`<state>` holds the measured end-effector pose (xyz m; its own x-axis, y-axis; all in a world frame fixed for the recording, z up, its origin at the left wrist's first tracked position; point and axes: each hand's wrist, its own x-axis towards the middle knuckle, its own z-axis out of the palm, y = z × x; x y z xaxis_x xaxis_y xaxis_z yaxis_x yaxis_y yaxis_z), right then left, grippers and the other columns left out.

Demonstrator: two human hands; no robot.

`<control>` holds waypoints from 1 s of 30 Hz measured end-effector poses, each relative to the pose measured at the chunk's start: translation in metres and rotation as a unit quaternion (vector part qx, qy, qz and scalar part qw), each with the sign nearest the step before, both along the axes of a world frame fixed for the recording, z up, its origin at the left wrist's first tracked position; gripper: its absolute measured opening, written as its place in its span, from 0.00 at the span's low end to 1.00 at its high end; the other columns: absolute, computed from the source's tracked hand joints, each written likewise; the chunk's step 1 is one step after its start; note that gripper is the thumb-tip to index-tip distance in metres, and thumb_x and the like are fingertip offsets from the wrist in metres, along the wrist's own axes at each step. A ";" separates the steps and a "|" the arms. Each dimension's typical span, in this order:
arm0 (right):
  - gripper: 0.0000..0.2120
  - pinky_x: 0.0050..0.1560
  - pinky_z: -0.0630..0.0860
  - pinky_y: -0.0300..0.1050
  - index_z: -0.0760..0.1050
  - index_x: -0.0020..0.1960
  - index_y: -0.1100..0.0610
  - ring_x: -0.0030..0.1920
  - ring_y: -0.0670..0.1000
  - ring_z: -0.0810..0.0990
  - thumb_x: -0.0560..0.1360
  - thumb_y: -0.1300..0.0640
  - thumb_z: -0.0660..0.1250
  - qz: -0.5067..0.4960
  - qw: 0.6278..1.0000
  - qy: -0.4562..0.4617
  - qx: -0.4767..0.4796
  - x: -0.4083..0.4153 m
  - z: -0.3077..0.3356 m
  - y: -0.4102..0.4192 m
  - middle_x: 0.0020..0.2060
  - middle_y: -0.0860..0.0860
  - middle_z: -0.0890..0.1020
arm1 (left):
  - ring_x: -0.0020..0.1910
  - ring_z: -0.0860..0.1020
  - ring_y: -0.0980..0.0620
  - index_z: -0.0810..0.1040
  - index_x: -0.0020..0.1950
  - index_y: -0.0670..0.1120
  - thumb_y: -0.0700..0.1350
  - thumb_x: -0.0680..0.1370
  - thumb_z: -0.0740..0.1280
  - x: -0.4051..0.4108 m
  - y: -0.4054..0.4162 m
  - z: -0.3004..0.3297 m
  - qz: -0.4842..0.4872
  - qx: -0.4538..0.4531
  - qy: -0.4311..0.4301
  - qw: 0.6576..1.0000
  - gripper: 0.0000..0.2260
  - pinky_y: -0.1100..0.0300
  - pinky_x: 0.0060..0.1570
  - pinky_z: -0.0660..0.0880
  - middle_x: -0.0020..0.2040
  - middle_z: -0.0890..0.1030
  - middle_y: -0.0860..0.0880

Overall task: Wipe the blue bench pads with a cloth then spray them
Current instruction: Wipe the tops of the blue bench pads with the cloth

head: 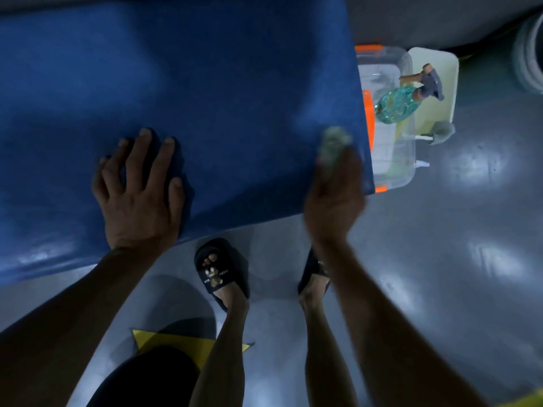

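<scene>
The left hand (141,189) is lying flat on the blue pad (205,83), near its near edge, with the fingers (144,154) spread and straight; it is holding nothing and seems only to be steadying the body. The right hand (335,195) is working at the right end of the pad, close to the near right corner. Its fingers are covering a pale cloth (335,142), which is showing just beyond the fingertips, on the far side of them. The hand is blurred, so I cannot tell if the fingers are curling around the cloth or only pressing it down on the surface.

The pad is stretching with its long axis from left to right, and almost all of it is lying to the left and far side of the cloth. So, in my judgement, the wiping is in hand and the next strokes are needing to go leftward and away from the body.

The spray bottle (405,98) is lying on its side in a clear box (408,160) on the floor, just beyond the right end of the pad. The right hand is clearly nearer to it than the left, so the right hand is better placed for the spraying step, which is not yet begun.
</scene>
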<state>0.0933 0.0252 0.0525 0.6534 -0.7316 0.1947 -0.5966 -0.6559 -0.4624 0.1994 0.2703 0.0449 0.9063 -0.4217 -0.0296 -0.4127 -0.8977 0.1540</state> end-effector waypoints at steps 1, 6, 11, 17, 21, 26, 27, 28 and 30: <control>0.23 0.48 0.75 0.48 0.67 0.69 0.55 0.56 0.57 0.78 0.74 0.60 0.65 0.078 0.997 -0.003 0.023 0.004 0.004 0.035 0.60 0.59 0.80 | 0.78 0.57 0.40 0.59 0.80 0.54 0.56 0.83 0.51 0.000 -0.001 0.000 0.001 0.000 0.001 1.000 0.24 0.41 0.74 0.53 0.81 0.57 0.49; 0.21 0.24 0.74 0.44 0.66 0.63 0.47 0.36 0.55 0.82 0.72 0.57 0.65 0.372 0.920 0.098 0.077 0.006 0.021 0.079 0.54 0.50 0.77 | 0.78 0.57 0.41 0.59 0.80 0.54 0.57 0.83 0.51 0.000 -0.003 0.002 0.003 0.005 -0.001 1.000 0.25 0.40 0.72 0.56 0.81 0.58 0.49; 0.18 0.42 0.76 0.47 0.71 0.69 0.50 0.47 0.61 0.82 0.80 0.57 0.60 0.231 0.952 0.197 0.038 0.002 0.031 -0.059 0.55 0.54 0.81 | 0.77 0.58 0.40 0.59 0.80 0.54 0.57 0.83 0.50 0.001 -0.004 0.002 0.006 0.006 0.002 1.000 0.25 0.40 0.71 0.57 0.80 0.59 0.48; 0.14 0.41 0.66 0.42 0.75 0.63 0.56 0.49 0.58 0.80 0.78 0.58 0.62 0.057 0.994 0.091 0.017 -0.004 0.034 -0.098 0.49 0.54 0.83 | 0.77 0.56 0.40 0.57 0.80 0.55 0.57 0.82 0.50 0.001 -0.003 0.003 0.012 0.007 0.023 1.000 0.25 0.40 0.71 0.54 0.81 0.57 0.48; 0.15 0.43 0.66 0.44 0.75 0.64 0.61 0.50 0.55 0.74 0.77 0.62 0.63 0.003 0.998 0.032 -0.062 0.006 0.046 -0.110 0.52 0.61 0.81 | 0.77 0.55 0.40 0.57 0.80 0.55 0.57 0.82 0.51 0.002 -0.004 0.004 0.010 0.000 0.036 0.999 0.26 0.39 0.71 0.54 0.81 0.57 0.48; 0.25 0.39 0.74 0.51 0.77 0.66 0.57 0.46 0.60 0.78 0.69 0.64 0.67 0.138 0.985 0.093 -0.046 0.025 0.018 -0.013 0.51 0.59 0.80 | 0.77 0.57 0.39 0.58 0.80 0.55 0.57 0.82 0.50 0.001 -0.003 0.001 0.007 -0.006 0.015 1.000 0.25 0.40 0.72 0.54 0.80 0.59 0.47; 0.25 0.36 0.75 0.49 0.78 0.66 0.56 0.44 0.59 0.78 0.69 0.64 0.68 0.158 0.983 0.091 -0.024 0.029 0.018 0.012 0.49 0.58 0.79 | 0.77 0.57 0.40 0.58 0.80 0.55 0.57 0.82 0.50 0.001 -0.003 0.000 0.007 -0.007 0.011 1.000 0.25 0.41 0.72 0.53 0.80 0.59 0.47; 0.23 0.34 0.76 0.48 0.77 0.65 0.55 0.43 0.58 0.78 0.70 0.64 0.69 0.181 0.980 0.087 -0.006 0.032 0.019 0.033 0.48 0.56 0.78 | 0.77 0.57 0.40 0.58 0.80 0.55 0.57 0.83 0.50 0.001 -0.003 0.000 0.007 -0.005 0.007 1.000 0.25 0.41 0.72 0.53 0.80 0.59 0.47; 0.19 0.33 0.78 0.50 0.77 0.63 0.53 0.43 0.56 0.78 0.73 0.62 0.67 0.256 0.962 0.097 0.008 0.030 0.025 0.059 0.49 0.55 0.78 | 0.77 0.57 0.41 0.59 0.80 0.55 0.57 0.83 0.51 0.000 -0.003 -0.001 0.004 0.002 0.000 1.000 0.25 0.42 0.72 0.53 0.80 0.59 0.48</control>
